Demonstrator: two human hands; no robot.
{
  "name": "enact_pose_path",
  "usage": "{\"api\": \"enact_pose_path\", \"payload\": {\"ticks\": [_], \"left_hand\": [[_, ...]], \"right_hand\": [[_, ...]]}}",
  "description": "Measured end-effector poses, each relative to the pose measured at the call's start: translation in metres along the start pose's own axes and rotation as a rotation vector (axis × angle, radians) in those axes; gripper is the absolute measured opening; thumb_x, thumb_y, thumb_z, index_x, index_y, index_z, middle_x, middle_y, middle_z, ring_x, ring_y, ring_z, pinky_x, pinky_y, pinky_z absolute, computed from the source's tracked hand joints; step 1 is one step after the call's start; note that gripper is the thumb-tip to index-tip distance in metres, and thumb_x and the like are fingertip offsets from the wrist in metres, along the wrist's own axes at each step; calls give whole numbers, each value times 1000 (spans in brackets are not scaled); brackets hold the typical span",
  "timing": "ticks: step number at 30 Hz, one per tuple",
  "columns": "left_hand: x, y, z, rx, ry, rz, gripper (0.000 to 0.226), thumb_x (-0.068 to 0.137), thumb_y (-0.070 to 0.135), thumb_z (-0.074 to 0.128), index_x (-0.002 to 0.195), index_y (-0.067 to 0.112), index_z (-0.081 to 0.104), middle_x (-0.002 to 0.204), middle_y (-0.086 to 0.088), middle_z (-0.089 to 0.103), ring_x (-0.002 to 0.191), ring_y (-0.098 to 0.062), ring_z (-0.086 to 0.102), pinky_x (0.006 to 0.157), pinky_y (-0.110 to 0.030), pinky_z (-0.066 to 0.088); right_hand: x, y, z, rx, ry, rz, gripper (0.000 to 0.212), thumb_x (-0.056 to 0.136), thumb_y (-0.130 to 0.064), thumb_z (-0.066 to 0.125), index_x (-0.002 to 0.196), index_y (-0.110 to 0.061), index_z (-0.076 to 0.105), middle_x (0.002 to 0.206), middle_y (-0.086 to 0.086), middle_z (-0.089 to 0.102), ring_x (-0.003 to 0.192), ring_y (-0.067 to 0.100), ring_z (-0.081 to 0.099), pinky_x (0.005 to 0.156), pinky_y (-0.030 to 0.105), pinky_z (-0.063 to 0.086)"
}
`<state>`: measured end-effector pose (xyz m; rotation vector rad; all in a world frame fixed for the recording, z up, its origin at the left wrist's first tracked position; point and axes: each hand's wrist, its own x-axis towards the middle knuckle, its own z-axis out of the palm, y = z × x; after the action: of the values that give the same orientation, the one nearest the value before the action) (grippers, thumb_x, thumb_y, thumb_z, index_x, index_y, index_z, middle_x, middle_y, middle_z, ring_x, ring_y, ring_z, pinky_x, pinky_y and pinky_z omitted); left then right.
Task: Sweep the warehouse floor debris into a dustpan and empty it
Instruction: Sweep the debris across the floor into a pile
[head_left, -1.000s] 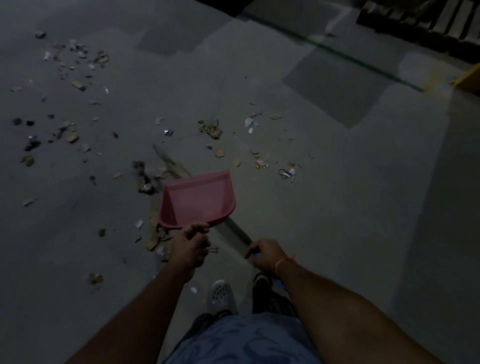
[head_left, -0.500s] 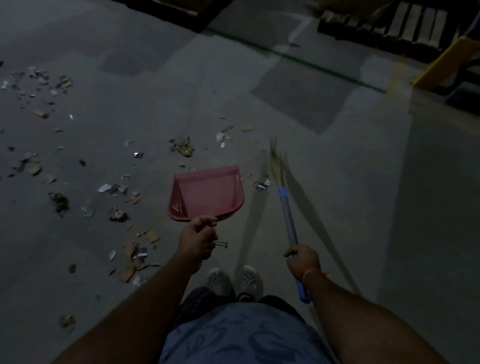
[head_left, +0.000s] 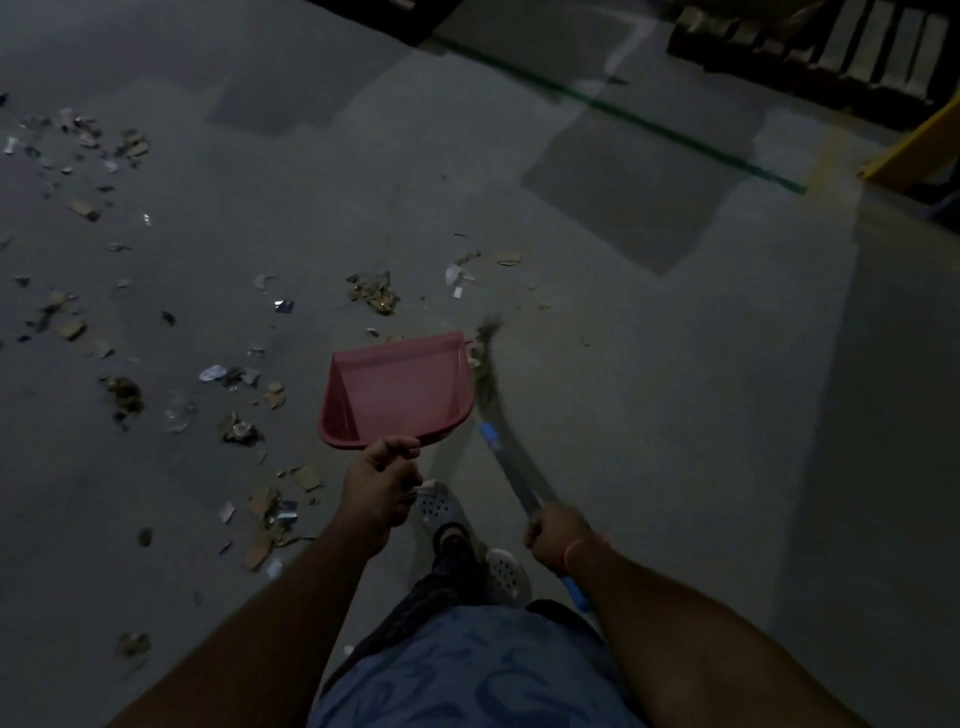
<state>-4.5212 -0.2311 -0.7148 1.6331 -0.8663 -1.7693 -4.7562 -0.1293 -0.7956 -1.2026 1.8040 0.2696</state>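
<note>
Head view, risk of scatter: the broom is blurring beside the right wall of the dustpan, so a fast stroke is likely flicking light scraps past the pan rather than into it.
Head view, risk of missed entry: the pan's open lip is pointing away from the person and is looking lifted off the concrete floor; if it is not sitting flat, debris is likely sliding under it.
Head view, risk underfoot: cardboard bits are lying just beside the person's perforated clogs, so a step is likely spreading them.
Left hand: its fingers are closing fully around the pan's handle, which is hidden inside the fist.
Right hand: it is wrapping tightly around the broom's grey shaft, the blue end sticking out behind the wrist.
Debris: torn cardboard, paper and shiny foil scraps are lying scattered across the left half of the floor, thickest toward its left edge, with a small cluster just beyond the pan's lip.
Dustpan look: pink plastic, shallow, appearing empty in the dim light.
Progress: most debris is lying unswept.
</note>
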Motion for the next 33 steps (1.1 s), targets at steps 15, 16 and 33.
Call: {"api": "enact_pose_path", "payload": {"ticks": [15,16,33], "left_hand": [[74,54,-13,-26,-4,-44,21,96,-7,49,101,9,63,62,-10,54,44,-13,34,43,-16,25],[78,57,-10,-28,-15,-48,22,96,-6,49,100,10,63,62,-10,54,44,-12,34,43,-15,25],[111,90,-18,-39,-87,-35,23,94,-8,50,97,10,64,62,-9,55,44,-13,35,44,-16,24]], "right_hand": [[48,-54,-58,255,219,-66,37,77,1,55,86,-28,75,122,5,70,109,22,65,87,24,51],[50,-49,-61,287,251,-20,36,77,1,56,83,-30,73,117,5,71,101,23,67,80,23,51],[104,-6,-82,339,253,458,34,86,-35,60,98,-4,69,87,13,72,76,31,71,71,40,61]]}}
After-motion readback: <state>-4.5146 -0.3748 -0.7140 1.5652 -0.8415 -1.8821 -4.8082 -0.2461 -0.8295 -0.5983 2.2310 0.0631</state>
